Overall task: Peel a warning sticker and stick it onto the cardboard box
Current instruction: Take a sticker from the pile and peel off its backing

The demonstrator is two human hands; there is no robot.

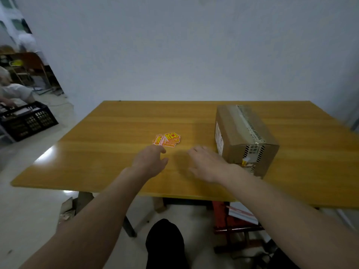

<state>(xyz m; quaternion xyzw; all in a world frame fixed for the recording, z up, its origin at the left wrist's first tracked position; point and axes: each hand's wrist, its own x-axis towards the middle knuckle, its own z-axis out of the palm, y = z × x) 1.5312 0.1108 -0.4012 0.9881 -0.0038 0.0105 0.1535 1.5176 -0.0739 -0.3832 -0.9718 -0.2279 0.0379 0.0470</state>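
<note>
A small pile of yellow-and-red warning stickers (167, 139) lies near the middle of the wooden table (116, 133). To its right stands a taped cardboard box (242, 136), with a small yellow sticker on its near face. My left hand (150, 161) hovers just in front of the sticker pile, fingers loosely curled and holding nothing. Beside the box's near left corner, my right hand (207, 164) is spread with its fingers apart, also holding nothing.
A white wall backs the table. On the floor at far left a black plastic crate (29, 121) stands next to a seated person (11, 90). Under the table's right side is a red stool (233, 220) with papers on it.
</note>
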